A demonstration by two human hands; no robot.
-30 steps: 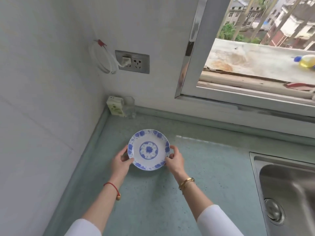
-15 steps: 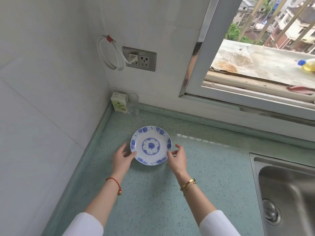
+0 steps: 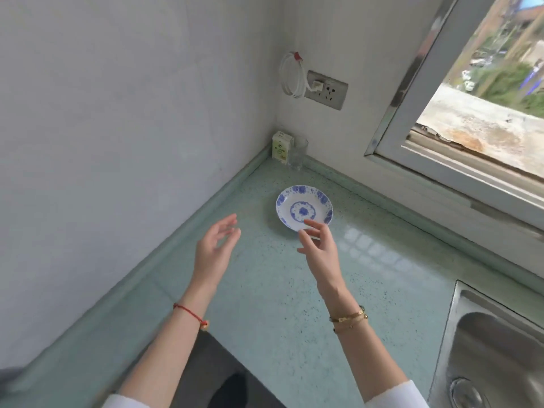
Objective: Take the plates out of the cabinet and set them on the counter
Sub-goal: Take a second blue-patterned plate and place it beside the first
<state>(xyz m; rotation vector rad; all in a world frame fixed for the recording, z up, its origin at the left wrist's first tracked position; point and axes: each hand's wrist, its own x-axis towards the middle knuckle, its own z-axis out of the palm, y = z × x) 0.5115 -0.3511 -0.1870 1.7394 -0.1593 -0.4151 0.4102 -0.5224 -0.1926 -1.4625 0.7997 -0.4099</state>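
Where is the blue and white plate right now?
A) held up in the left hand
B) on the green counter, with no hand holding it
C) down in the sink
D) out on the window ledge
B: the plate lies flat on the counter near the corner, while the left hand and the right hand are both open and grip nothing.

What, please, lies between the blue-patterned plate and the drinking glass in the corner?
Nothing: the head view shows bare counter between the plate and the glass.
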